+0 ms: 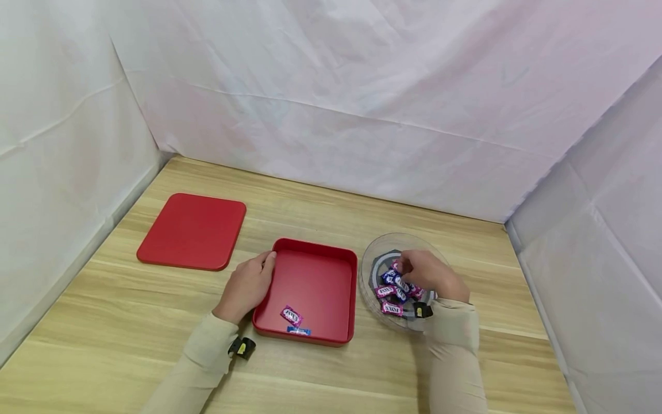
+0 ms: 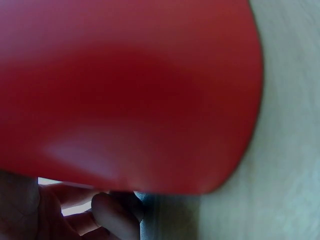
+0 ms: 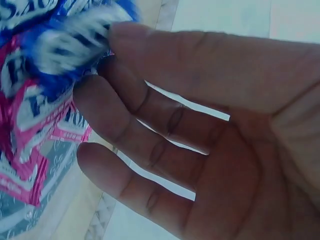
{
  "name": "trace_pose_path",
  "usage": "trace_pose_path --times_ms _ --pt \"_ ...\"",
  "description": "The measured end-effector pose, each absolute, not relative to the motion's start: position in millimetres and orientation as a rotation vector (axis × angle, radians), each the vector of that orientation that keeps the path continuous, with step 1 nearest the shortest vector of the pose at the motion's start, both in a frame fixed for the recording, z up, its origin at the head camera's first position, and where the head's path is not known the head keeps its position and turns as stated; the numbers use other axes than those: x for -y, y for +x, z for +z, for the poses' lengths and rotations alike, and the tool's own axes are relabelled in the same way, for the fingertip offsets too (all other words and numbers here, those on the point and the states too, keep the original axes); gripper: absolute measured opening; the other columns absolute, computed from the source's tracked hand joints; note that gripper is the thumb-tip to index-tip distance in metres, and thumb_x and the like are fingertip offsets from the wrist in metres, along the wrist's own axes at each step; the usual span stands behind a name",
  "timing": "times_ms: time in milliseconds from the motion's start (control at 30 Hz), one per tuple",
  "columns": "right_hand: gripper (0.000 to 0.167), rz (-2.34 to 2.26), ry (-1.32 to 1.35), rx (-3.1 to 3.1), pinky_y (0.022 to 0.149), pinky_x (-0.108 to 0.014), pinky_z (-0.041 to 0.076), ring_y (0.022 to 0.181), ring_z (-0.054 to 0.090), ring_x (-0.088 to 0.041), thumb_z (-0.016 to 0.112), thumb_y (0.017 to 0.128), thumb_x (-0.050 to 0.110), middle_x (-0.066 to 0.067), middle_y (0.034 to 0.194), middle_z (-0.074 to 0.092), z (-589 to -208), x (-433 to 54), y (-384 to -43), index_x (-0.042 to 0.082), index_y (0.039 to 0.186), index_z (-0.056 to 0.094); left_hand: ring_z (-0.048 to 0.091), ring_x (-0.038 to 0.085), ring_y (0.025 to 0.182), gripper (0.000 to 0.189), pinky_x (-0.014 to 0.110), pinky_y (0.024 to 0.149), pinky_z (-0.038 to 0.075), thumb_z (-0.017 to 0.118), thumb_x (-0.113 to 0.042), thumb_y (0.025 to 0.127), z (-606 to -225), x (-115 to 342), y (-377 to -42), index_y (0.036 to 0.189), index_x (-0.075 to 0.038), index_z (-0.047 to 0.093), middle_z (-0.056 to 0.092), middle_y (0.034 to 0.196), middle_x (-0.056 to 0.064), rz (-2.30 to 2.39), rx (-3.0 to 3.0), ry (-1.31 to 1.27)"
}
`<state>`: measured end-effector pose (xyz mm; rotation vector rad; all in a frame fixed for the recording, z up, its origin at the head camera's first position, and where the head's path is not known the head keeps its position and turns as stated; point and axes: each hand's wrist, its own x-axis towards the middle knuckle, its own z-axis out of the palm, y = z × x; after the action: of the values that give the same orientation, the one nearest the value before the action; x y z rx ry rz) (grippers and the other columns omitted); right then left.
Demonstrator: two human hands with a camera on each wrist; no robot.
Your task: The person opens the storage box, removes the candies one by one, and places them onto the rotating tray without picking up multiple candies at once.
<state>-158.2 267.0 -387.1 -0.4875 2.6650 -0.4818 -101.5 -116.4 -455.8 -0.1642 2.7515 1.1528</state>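
Observation:
My left hand (image 1: 247, 287) grips the left wall of an open red square box (image 1: 315, 287), its thumb up at the rim. Inside the box, near the front wall, lie a pink-wrapped candy (image 1: 292, 315) and a blue-wrapped candy (image 1: 299, 331). Over a clear round bowl (image 1: 368, 270) on the right, my right hand (image 1: 433, 275) reaches down into a heap of pink and blue wrapped candies. Its thumb and forefinger pinch a blue-and-white wrapped candy (image 3: 75, 45), blurred in the right wrist view. The other fingers (image 3: 107, 170) extend beside the heap.
A red square lid (image 1: 193, 231) lies flat on the wooden table (image 1: 289, 379), back left of the box. White cloth walls (image 1: 331, 69) stand behind the table and along both sides. The bowl sits a little to the right of the box.

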Motion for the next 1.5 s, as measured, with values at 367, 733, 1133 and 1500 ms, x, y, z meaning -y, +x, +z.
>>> trace_pose_path --times_ms 367,733,1133,1500 --pt "0.017 -0.529 -0.495 -2.740 0.091 -0.051 0.061 0.098 0.069 -0.028 0.074 0.096 0.002 -0.016 0.106 0.073 -380 -260 -157 -0.003 0.112 0.072 0.055 0.046 0.146 0.055 0.065 0.120 0.044 0.036 -0.038 0.118 -454 117 -100 0.159 -0.005 0.052 0.060 0.155 0.022 1.151 -2.750 -0.165" --pt "0.026 -0.503 -0.666 -2.752 0.098 -0.050 0.061 0.113 0.071 -0.036 0.072 0.100 0.005 -0.019 0.122 0.074 -366 -197 -153 -0.003 0.125 0.071 0.054 0.046 0.146 0.056 0.065 0.121 0.044 0.036 -0.038 0.118 -454 118 -100 0.160 -0.004 0.051 0.059 0.156 0.022 1.147 -2.754 -0.167" --pt "0.034 -0.333 -0.832 -2.705 0.098 -0.040 0.063 0.108 0.070 -0.024 0.076 0.102 0.016 -0.011 0.127 0.071 -356 -110 -134 0.008 0.134 0.069 0.053 0.046 0.147 0.056 0.065 0.121 0.044 0.035 -0.038 0.118 -455 117 -101 0.159 -0.004 0.052 0.059 0.156 0.022 1.143 -2.752 -0.168" --pt "0.033 -0.129 -1.072 -2.551 0.092 -0.027 0.064 0.100 0.069 -0.012 0.080 0.099 0.019 -0.004 0.120 0.072 -367 -70 -118 0.015 0.131 0.074 0.056 0.046 0.145 0.057 0.065 0.119 0.046 0.035 -0.040 0.118 -456 115 -103 0.159 -0.004 0.053 0.059 0.156 0.022 1.152 -2.743 -0.149"
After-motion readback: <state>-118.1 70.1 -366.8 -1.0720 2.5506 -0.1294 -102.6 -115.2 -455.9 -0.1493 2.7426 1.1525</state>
